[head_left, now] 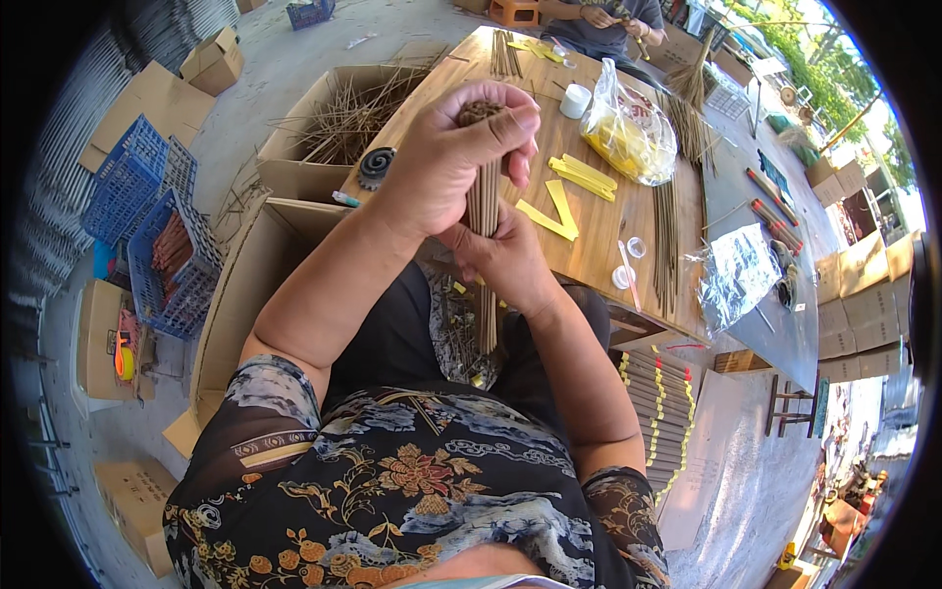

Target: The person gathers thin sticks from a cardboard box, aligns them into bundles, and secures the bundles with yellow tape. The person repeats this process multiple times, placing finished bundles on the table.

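Note:
A bundle of thin brown incense sticks stands nearly upright in front of me, above my lap. My left hand curls around its top end, fingers bent and thumb across the front. Lower down, my right hand is wrapped around the same bundle, and the sticks' lower ends show beneath it. Beyond the hands, yellow paper strips lie on the wooden table, some stacked and some loose. A clear plastic bag with yellow contents rests behind them.
Loose sticks lie along the table's right side, near a small white lid. An open carton of sticks stands left of the table. Yellow-banded bundles lie at lower right. Another person sits across the table.

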Motion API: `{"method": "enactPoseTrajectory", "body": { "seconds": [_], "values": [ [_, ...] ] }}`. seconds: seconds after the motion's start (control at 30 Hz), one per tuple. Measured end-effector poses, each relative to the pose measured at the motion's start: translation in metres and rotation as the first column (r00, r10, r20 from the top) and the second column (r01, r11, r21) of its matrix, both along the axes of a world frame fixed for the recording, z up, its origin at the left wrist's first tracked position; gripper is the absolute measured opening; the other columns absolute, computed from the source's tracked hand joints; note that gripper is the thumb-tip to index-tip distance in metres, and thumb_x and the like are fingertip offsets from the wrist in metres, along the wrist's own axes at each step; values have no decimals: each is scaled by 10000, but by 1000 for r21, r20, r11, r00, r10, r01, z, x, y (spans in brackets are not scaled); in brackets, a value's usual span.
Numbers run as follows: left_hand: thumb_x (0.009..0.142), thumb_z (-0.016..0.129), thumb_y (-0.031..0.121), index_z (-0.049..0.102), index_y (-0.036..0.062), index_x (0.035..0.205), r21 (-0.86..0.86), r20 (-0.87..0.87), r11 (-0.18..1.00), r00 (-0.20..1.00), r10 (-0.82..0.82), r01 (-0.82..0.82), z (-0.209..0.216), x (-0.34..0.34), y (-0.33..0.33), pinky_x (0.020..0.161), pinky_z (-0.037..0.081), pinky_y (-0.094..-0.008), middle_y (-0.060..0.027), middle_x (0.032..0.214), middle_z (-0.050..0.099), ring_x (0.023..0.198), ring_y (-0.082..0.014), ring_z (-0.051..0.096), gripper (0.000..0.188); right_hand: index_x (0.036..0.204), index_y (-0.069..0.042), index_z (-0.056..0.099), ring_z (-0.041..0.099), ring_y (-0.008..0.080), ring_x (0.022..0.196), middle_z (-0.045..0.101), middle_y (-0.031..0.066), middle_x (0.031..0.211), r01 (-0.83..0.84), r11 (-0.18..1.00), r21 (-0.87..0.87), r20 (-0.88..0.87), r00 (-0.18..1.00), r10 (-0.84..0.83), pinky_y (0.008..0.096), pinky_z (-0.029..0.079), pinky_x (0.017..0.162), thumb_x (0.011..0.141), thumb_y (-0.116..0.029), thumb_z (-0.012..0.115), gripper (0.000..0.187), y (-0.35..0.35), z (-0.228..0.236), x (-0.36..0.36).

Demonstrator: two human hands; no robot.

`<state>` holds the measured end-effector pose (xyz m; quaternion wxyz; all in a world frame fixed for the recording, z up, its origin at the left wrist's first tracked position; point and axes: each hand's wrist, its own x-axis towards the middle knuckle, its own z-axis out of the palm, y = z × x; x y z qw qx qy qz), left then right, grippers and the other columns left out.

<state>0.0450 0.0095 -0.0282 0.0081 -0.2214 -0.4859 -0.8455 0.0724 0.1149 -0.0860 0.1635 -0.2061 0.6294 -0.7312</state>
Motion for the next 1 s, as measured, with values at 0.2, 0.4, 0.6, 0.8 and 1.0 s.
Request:
{"method": "enactPoseTrajectory", "body": {
  "seconds": [0.2, 0.4, 0.6, 0.8, 1.0],
  "values": [
    [864, 542, 185, 513, 25, 1046, 113, 43, 923, 926, -375, 369, -4, -10, -21, 418, 352, -202, 37, 554, 442, 425, -47, 379, 244, 810, -19, 526, 406, 58, 398, 445, -17, 516, -195, 971, -136, 244, 944, 224, 206, 318, 363, 840, -172, 596, 171, 2, 0, 4],
    [867, 539, 182, 536, 31, 998, 31, 177, 999, 983, -39, 34, -7, -8, -12, 398, 334, -203, 37, 539, 426, 414, -44, 369, 200, 808, -14, 521, 384, 55, 392, 433, -20, 521, -73, 997, 38, 172, 983, 65, 208, 304, 355, 844, -170, 589, 174, -1, -7, 4],
    [857, 558, 175, 555, 43, 943, 117, 117, 988, 986, -119, 105, -10, -5, -16, 379, 312, -203, 37, 526, 412, 393, -43, 354, 157, 825, -17, 526, 419, 55, 440, 453, -18, 551, -173, 985, 8, 201, 965, 168, 203, 338, 384, 839, -184, 596, 182, 4, -5, 5],
    [808, 638, 177, 557, 48, 888, 29, 123, 999, 992, 41, -45, -10, 3, -5, 374, 320, -186, 10, 569, 467, 414, -40, 388, 172, 817, -17, 537, 478, 70, 526, 490, -8, 583, -44, 995, 95, -137, 989, 56, 214, 391, 455, 809, -190, 626, 195, 0, -13, -3],
    [850, 572, 245, 529, 41, 996, -31, 140, 996, 987, -76, 81, -10, 3, -11, 392, 366, -200, -9, 583, 474, 420, -56, 406, 255, 744, -17, 553, 445, 68, 434, 503, -5, 569, -14, 998, 58, 68, 998, 10, 203, 350, 397, 801, -105, 578, 108, -4, -8, 5]
  ]
}}
